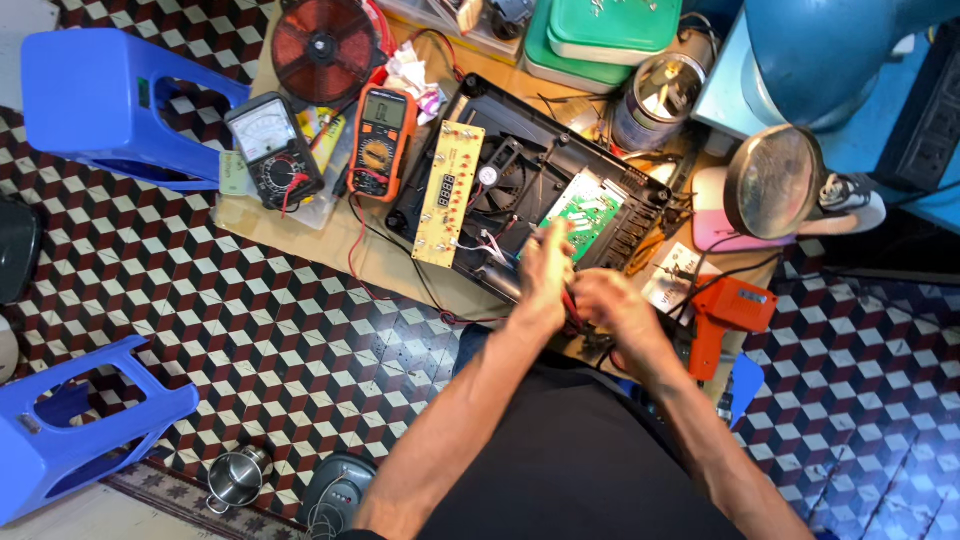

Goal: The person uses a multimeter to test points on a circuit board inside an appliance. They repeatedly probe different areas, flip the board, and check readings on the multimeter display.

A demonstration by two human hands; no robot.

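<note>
The blurred left hand (545,268) and right hand (612,303) meet over thin red wires (572,305) at the near edge of the open black plastic cooker casing (470,120) on the brown table (375,262); whether either grip is clenched cannot be told; the shallow casing holds a green circuit board (585,208) and a round fan; a long yellow board (447,193) lies across its left side; an orange soldering gun (725,320) lies just right.
</note>
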